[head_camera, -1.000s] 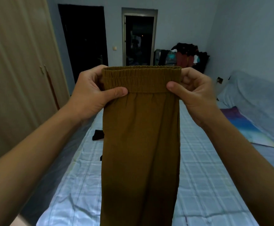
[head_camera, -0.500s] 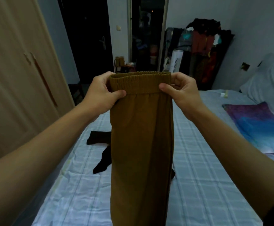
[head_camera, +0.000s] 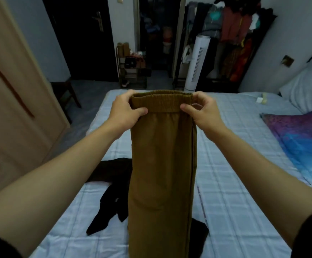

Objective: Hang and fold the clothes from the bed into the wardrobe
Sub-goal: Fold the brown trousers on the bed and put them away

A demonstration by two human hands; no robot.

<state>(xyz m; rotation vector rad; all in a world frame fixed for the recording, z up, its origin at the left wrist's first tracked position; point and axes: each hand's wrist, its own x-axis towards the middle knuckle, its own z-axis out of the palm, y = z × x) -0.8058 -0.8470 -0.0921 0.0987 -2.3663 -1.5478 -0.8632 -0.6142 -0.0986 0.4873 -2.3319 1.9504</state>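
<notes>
1. Far left, the wardrobe [head_camera: 12, 101] door fills my view's edge, shut, with a strip of bare floor [head_camera: 80, 125] between it and the bed [head_camera: 225, 164].
2. A dark stool [head_camera: 64, 94] stands on that floor strip near the bed's far left corner.
3. My left hand [head_camera: 125, 110] is clamped on the left end of the waistband, thumb in front and fingers behind, held above the bed's far edge.
4. Black clothes [head_camera: 112, 194] lie crumpled on the sheet below my left forearm, close to the bed's left edge and partly hidden behind the trousers.
5. The trousers [head_camera: 160, 174], mustard brown, hang straight down from both hands at centre frame, folded lengthwise; their lower end runs out of view at the bottom.
6. My right hand [head_camera: 203, 112] pinches the waistband's right end, thumb pressed to the front.
7. Beyond the bed, a white fan [head_camera: 198, 62] stands upright beside a loaded clothes rack [head_camera: 235, 34].
8. Right of the trousers, the checked sheet lies open and flat, out to a purple-blue cloth [head_camera: 300, 138] at the right edge.
9. A white pillow [head_camera: 307, 90] sits at the bed's far right corner.
</notes>
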